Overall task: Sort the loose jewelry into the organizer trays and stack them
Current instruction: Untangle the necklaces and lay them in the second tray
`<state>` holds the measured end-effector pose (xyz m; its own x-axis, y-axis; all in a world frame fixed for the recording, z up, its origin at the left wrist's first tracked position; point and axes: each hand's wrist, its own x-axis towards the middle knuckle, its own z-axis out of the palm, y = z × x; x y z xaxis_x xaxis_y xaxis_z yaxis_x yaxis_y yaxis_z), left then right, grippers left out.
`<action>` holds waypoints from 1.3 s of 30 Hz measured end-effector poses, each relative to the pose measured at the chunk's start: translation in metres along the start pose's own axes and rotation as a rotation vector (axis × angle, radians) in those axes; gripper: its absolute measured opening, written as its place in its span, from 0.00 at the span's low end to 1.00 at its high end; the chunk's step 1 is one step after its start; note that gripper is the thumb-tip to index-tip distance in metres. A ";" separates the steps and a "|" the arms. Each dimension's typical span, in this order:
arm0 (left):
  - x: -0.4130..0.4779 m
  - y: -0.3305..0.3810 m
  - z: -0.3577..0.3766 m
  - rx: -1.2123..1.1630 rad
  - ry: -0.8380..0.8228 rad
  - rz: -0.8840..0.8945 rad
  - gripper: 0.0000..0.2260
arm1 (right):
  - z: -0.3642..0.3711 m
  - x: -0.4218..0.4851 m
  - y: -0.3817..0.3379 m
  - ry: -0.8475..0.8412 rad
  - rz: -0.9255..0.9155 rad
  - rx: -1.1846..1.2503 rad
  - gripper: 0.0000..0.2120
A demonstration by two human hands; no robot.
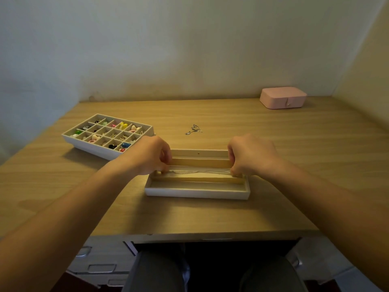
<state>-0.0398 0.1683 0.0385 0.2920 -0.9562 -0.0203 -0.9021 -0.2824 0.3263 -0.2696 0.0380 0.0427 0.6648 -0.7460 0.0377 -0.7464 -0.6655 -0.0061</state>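
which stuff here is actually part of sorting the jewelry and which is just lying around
Part of the job:
slotted tray
necklace chain stretched along one slot, ends pinched by left hand and right hand
loose chain on the desk
grid tray of small pieces

Lying about:
pink case, shut, back right
drawers under the desk

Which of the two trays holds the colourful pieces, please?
The grid tray at the left; the slotted tray under the left hand and right hand holds a thin chain.
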 end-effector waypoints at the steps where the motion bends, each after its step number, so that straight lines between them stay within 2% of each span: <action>1: 0.000 0.000 -0.001 -0.003 -0.002 0.005 0.08 | 0.000 0.000 0.000 0.004 -0.008 -0.019 0.11; 6: -0.002 0.001 -0.005 -0.022 -0.001 0.018 0.08 | -0.002 0.002 -0.002 -0.004 -0.025 -0.051 0.06; 10: -0.004 -0.001 -0.005 0.085 -0.028 0.059 0.06 | -0.006 0.006 0.002 -0.172 -0.051 -0.012 0.04; 13: -0.003 -0.005 -0.001 0.145 -0.041 0.051 0.04 | -0.007 0.007 0.006 -0.255 -0.083 0.007 0.06; 15: -0.002 -0.008 0.002 0.152 0.003 0.024 0.02 | -0.006 0.006 0.007 -0.257 -0.099 0.018 0.06; 18: -0.001 -0.010 0.008 0.167 0.037 0.020 0.04 | -0.004 0.006 0.009 -0.253 -0.109 0.024 0.03; 25: -0.001 -0.011 0.010 0.225 0.026 0.069 0.04 | -0.005 0.008 0.009 -0.258 -0.101 -0.028 0.06; 31: 0.001 -0.009 0.005 0.350 0.039 0.104 0.03 | -0.004 0.009 0.008 -0.257 -0.104 -0.057 0.03; 39: 0.000 -0.017 0.005 0.260 -0.004 0.084 0.03 | 0.000 0.009 0.013 -0.223 -0.087 0.026 0.02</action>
<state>-0.0260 0.1724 0.0281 0.2116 -0.9773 -0.0069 -0.9746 -0.2115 0.0739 -0.2734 0.0222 0.0432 0.7191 -0.6705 -0.1825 -0.6866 -0.7260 -0.0382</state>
